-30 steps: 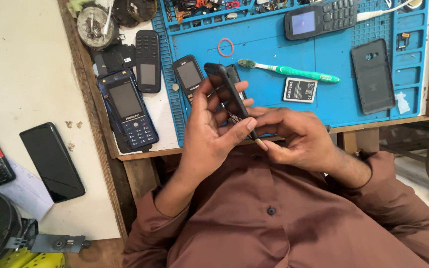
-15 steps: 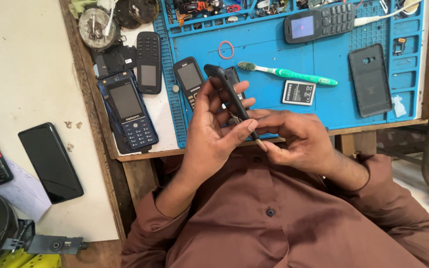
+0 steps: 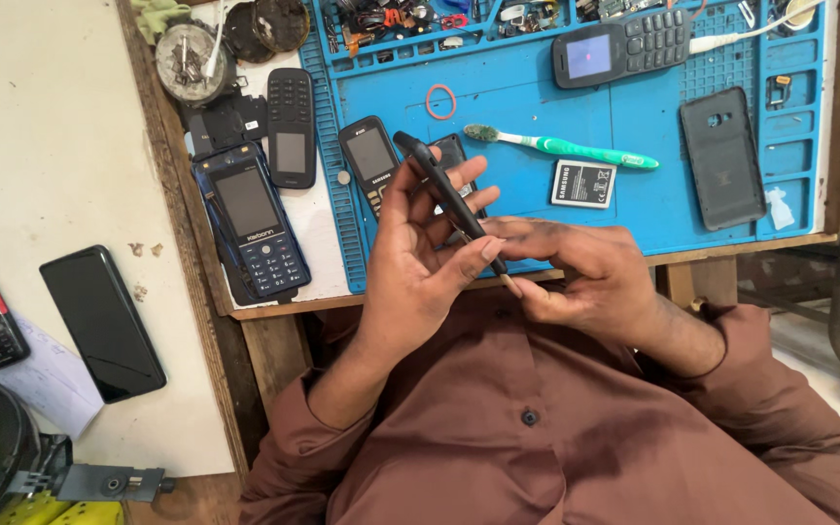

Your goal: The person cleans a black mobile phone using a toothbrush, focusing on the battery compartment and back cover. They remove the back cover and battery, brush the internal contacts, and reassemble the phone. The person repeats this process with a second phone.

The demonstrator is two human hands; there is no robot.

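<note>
The left hand (image 3: 415, 277) holds a slim black phone casing (image 3: 449, 199) edge-on, thumb along one side and fingers curled behind it, above the near edge of the blue silicone repair mat (image 3: 537, 97). The right hand (image 3: 576, 272) is pressed together at the casing's lower end, fingertips pinching what looks like a thin pale pick or stick (image 3: 509, 284), though only its tip shows.

Compared with a second ago, the casing stands at nearly the same tilt and both hands have barely moved; the right fingers have drawn in slightly closer to the lower end. That suggests steady prying or fitting at that corner, with no part yet separated.

Just beyond the hands lie a small black keypad phone (image 3: 373, 160), a green and white toothbrush (image 3: 566, 148), a flat grey phone battery (image 3: 583, 183) and a red rubber ring (image 3: 440, 101). Farther out rest a dark phone back cover (image 3: 721, 156), a black keypad phone with lit screen (image 3: 619, 47), and a blue keypad phone (image 3: 253, 224) on the wooden table (image 3: 274, 340).

The casing's face is turned away, the contact point is hidden by fingers, and a dark part behind the casing cannot be identified.
</note>
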